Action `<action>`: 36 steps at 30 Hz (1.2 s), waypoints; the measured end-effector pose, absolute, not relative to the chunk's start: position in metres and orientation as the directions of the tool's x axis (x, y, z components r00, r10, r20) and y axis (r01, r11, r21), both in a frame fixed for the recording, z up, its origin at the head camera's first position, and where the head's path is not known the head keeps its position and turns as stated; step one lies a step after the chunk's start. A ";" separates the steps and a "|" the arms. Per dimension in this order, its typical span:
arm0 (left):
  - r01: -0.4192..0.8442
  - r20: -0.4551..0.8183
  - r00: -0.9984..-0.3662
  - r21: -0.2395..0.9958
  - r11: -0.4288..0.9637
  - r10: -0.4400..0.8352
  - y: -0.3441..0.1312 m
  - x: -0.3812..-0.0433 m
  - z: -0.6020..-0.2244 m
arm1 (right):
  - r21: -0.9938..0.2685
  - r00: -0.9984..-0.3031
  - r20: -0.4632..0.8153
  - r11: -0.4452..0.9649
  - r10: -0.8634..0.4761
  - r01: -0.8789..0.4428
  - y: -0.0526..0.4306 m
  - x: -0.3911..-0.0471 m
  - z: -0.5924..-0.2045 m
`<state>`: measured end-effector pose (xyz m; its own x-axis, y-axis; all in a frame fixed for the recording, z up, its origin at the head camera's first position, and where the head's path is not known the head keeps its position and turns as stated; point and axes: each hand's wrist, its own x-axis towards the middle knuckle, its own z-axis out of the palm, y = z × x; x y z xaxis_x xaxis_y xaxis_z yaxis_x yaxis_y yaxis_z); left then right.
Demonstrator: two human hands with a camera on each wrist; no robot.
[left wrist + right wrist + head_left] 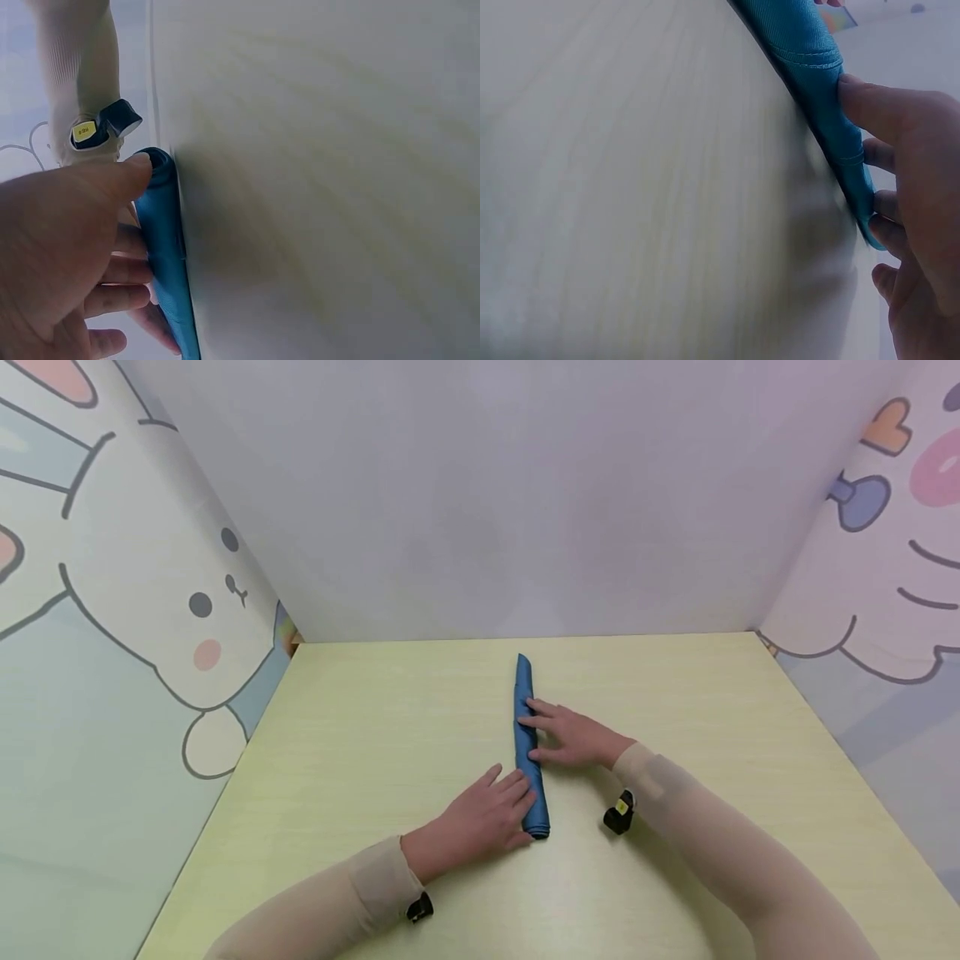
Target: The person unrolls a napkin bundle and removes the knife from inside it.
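A rolled-up blue cloth (526, 735) lies lengthwise on the table, pointing away from me. Its near end shows a spiral of layers, and stitched seams cross the roll (806, 56) in the right wrist view. My left hand (480, 818) rests on the near part, with fingers laid over the top and the thumb (135, 176) at the end of the roll. Farther along, my right hand (577, 737) touches the roll from the right. Its fingertips spread over the top while the thumb (870, 105) lies against the side.
The pale wooden table (375, 710) meets a plain light wall (480, 510) at the back. Side panels with cartoon drawings (150, 568) flank it. Each sleeve carries a small black wrist device (619, 812).
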<state>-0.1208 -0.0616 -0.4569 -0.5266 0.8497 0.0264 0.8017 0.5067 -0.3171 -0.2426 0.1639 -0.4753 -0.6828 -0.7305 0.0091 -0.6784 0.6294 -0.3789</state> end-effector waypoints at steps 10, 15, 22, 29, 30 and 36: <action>0.820 0.052 -0.551 -0.155 0.551 0.833 -0.069 -0.127 -0.458 | -0.377 -0.705 0.009 0.650 -0.710 -0.660 0.163 -0.234 -0.472; 0.759 0.075 -0.647 -0.034 0.650 0.759 -0.072 -0.141 -0.455 | -0.412 -0.767 0.063 0.683 -0.639 -0.603 0.174 -0.222 -0.468; 0.653 -0.042 -0.750 0.110 0.749 0.660 -0.073 -0.161 -0.457 | -0.483 -0.821 0.097 0.695 -0.563 -0.533 0.189 -0.197 -0.462; 0.657 -0.062 -0.739 0.150 0.738 0.671 -0.070 -0.175 -0.462 | -0.526 -0.833 0.118 0.677 -0.541 -0.515 0.188 -0.180 -0.460; 0.658 -0.068 -0.737 0.151 0.737 0.672 -0.069 -0.176 -0.462 | -0.531 -0.832 0.115 0.675 -0.542 -0.513 0.187 -0.179 -0.461; 0.656 -0.105 -0.733 0.151 0.740 0.672 -0.064 -0.179 -0.467 | -0.523 -0.813 0.123 0.659 -0.570 -0.541 0.182 -0.174 -0.467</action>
<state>-0.1788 -0.0637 -0.4669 -0.7334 0.6716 -0.1053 0.6556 0.7398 0.1515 -0.1736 0.1818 -0.4671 -0.8126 -0.5698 0.1229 -0.5410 0.6588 -0.5228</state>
